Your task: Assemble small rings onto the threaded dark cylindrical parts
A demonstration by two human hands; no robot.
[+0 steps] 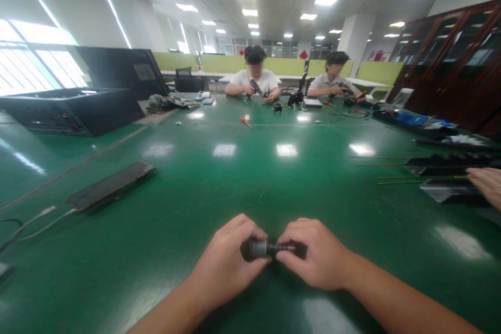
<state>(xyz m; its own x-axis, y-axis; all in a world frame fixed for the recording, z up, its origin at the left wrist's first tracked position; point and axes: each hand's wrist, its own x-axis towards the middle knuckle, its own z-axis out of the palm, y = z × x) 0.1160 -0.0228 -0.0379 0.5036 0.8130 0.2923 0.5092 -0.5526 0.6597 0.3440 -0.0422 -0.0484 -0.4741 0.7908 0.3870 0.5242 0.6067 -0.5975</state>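
My left hand [229, 253] is closed around the thick grey end of a small cylindrical part with a dark shaft [259, 248], which looks like a little motor. From the other side my right hand [319, 255] pinches the thin shaft end between thumb and fingers. The part lies level between both hands, low over the green table [188, 193] near its front edge. My fingers and palms hide portions of each end, so its exact kind is unclear.
A flat dark bar [111, 186] and a white cable [47, 227] lie on the left, before a black computer case [74, 112]. Further off is a red screwdriver [246, 122]. Another person's hand [487, 185] reaches in beside black trays [450, 190]. Two people sit opposite with tools.
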